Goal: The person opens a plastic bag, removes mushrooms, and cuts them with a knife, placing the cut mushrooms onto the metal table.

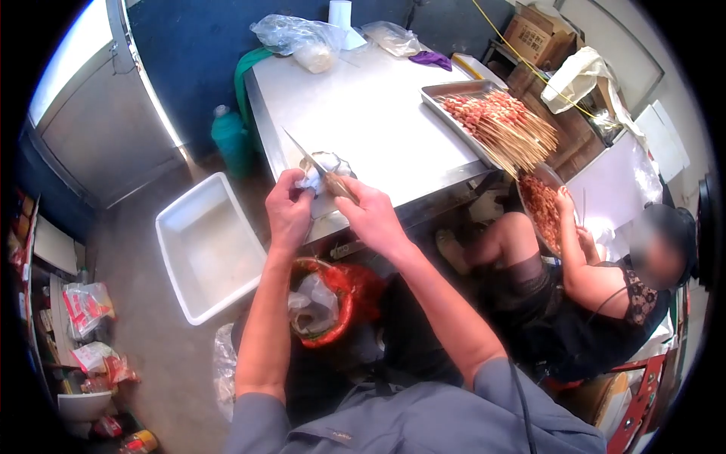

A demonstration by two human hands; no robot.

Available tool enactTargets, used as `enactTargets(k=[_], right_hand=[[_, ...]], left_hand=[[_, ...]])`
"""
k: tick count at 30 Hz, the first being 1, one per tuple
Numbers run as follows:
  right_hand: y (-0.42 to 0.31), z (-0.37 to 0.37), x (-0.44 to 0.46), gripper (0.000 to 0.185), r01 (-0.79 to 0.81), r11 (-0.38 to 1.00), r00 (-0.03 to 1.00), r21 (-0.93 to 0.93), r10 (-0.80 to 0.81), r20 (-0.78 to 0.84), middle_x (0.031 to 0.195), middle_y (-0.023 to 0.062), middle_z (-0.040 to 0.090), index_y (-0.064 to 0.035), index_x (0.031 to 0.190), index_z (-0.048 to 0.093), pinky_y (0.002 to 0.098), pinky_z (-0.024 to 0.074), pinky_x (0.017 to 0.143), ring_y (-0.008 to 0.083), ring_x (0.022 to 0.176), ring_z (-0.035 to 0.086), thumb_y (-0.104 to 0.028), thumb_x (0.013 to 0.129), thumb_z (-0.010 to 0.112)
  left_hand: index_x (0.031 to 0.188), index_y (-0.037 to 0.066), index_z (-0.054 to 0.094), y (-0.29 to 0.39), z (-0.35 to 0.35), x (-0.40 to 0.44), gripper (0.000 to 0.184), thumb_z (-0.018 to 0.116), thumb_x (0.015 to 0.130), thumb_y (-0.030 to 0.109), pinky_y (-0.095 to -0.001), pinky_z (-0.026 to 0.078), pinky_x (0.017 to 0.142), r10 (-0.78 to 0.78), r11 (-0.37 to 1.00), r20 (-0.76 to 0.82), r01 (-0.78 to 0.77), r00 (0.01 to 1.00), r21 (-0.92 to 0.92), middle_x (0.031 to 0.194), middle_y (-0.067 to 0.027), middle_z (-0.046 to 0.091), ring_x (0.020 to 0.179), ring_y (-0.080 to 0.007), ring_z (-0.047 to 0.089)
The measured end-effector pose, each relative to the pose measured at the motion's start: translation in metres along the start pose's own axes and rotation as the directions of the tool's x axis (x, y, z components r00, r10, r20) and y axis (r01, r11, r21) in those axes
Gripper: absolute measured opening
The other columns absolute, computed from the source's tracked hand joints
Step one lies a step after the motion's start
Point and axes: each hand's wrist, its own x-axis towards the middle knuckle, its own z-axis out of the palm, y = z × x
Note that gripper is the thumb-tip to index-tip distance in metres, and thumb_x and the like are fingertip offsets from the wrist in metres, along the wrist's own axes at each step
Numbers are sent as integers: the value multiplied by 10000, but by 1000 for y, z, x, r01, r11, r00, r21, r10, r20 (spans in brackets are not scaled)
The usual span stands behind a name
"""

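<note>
My right hand (pixel 374 212) is closed around the wooden handle of a knife (pixel 304 151). Its narrow blade points up and to the left over the table's near left corner. Just left of it, my left hand (pixel 290 212) pinches a crumpled white piece (pixel 308 180), perhaps tissue or cloth, close to the blade. Behind the knife lies a small whitish bundle (pixel 331 161) with a dark edge, whose kind I cannot make out. All of this is at the edge of the white-topped table (pixel 355 106).
A metal tray of meat skewers (pixel 499 125) sits at the table's right. Beside it, a seated person (pixel 605 295) works over a bowl of meat pieces (pixel 541 208). A white tub (pixel 208 250) stands left on the floor; a red bag-lined bucket (pixel 321 303) is below my arms.
</note>
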Motion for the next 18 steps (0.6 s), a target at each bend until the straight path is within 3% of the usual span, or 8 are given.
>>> enactTargets(k=[2,6,9,10,11,15,17,18], right_hand=[[-1,-4,1,413,-43,998,999,46,42,34,735,31,604,-24,1289,600,253,455,542,88,580,545,-170,903,598],[1,-16,-11,409,-106,985,994,139,103,27,727,27,598,-26,1287,605,245,452,540,85,579,542,-169,904,601],[7,-24,-23,405,-230,953,973,199,220,71,743,31,608,-9,1281,601,247,462,559,94,594,554,-165,908,609],[20,-21,-25,398,17,1000,998,13,-16,-53,755,32,616,-4,1273,602,249,465,570,99,603,559,-164,909,613],[32,-18,-28,391,243,950,954,-197,-270,-126,767,33,624,2,1266,603,250,468,581,104,613,565,-163,911,618],[22,-27,-38,371,217,960,963,-179,-241,-125,785,39,638,2,1247,610,258,473,601,106,636,575,-155,912,624],[14,-35,-41,358,-8,1000,998,-7,7,-57,787,42,642,3,1235,616,256,469,581,93,622,567,-150,912,621],[14,-37,-41,358,-8,1000,998,-7,8,-59,787,42,642,3,1235,616,256,469,581,93,622,567,-150,912,621]], left_hand=[[1022,23,606,2,0,0,189,630,841,-25,-263,470,681,-49,999,-4,49,999,-9,831,-39,617,752,-120,571],[1049,21,587,-6,1,3,200,617,855,-18,-271,475,710,-65,998,-28,65,997,1,860,-45,622,784,-126,582],[1061,16,569,-4,3,5,197,608,869,-5,-277,478,744,-132,983,-7,130,991,-130,889,-54,626,820,-139,592],[1079,14,572,-6,3,6,211,605,871,-2,-276,478,751,-119,984,0,118,993,-137,896,-55,626,830,-144,593],[1097,11,575,-8,3,7,225,603,874,1,-276,478,759,-106,984,8,106,994,-142,904,-57,625,841,-150,594],[1145,9,583,1,7,4,272,604,874,14,-280,476,762,-95,988,-73,84,993,-133,907,-68,625,847,-156,589],[1177,3,586,-4,3,6,304,606,876,37,-284,474,771,-117,993,-16,118,993,26,904,-77,624,849,-157,585],[1177,3,586,-6,3,6,304,606,876,37,-284,474,771,-117,993,-14,117,993,25,904,-77,624,849,-157,585]])
